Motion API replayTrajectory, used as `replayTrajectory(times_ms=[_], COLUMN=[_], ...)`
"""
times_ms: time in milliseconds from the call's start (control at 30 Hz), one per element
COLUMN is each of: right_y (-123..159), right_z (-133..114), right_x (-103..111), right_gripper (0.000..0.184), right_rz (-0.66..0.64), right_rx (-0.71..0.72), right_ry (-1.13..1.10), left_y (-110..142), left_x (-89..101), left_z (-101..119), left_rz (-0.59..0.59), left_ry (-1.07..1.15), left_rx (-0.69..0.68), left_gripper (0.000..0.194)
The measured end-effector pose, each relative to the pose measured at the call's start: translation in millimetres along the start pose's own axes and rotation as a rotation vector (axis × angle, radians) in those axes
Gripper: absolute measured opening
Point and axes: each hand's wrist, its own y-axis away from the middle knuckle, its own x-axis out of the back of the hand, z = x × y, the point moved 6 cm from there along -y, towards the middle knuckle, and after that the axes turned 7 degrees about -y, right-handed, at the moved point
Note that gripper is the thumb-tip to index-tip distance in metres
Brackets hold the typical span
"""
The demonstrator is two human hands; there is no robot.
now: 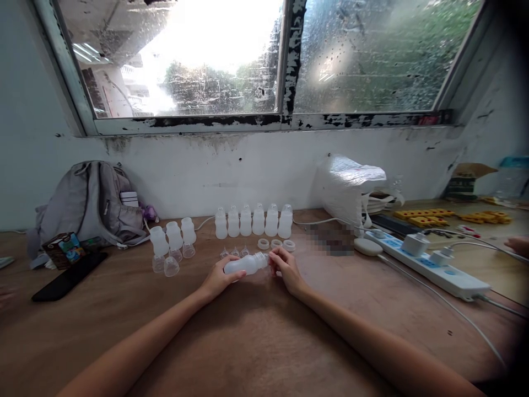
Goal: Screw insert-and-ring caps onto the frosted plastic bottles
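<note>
My left hand (217, 278) is closed round the base of a translucent white bottle (247, 264) held on its side just above the wooden table (256, 331). My right hand (285, 267) is pinched at the bottle's neck end; what its fingertips hold is too small to make out. Just behind the hands lie three small clear teats (234, 252) and three white rings (275, 244). Farther back stands a row of several finished white bottles (253, 220). To the left stand three more bottles (173, 236) with clear caps (170, 266) in front of them.
A grey backpack (88, 204), a small carton (64, 249) and a black phone (69, 275) lie at the left. A white plastic bag (347, 187), a power strip (430, 264) with cables and yellow parts (421, 216) are at the right. Another person's hand (518, 245) shows at the right edge.
</note>
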Motion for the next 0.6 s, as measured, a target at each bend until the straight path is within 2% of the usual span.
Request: replayTrajectory(times_ms=[133, 367, 500, 600], right_y=[1.1, 1.1, -2.7, -3.0], right_z=[-0.5, 6.3, 13.1, 13.8], right_x=[-0.7, -1.1, -8.0, -9.0], right_gripper=[0.029, 0.047, 0.053, 0.043], right_rz=[-0.009, 0.004, -0.161, -0.294], right_rx=[-0.013, -0.075, -0.274, -0.384], right_ry=[0.017, 0.050, 0.035, 0.032], left_y=[0.3, 2.1, -0.9, -3.5], left_x=[0.2, -2.7, -3.7, -4.8], left_z=[-0.1, 3.7, 1.0, -2.0], left_rz=[0.006, -0.065, -0.060, -0.057], left_ry=[0.002, 0.012, 0.058, 0.094], left_rx=[0.010, 0.011, -0.003, 0.002], left_gripper=[0.036, 0.037, 0.036, 0.036])
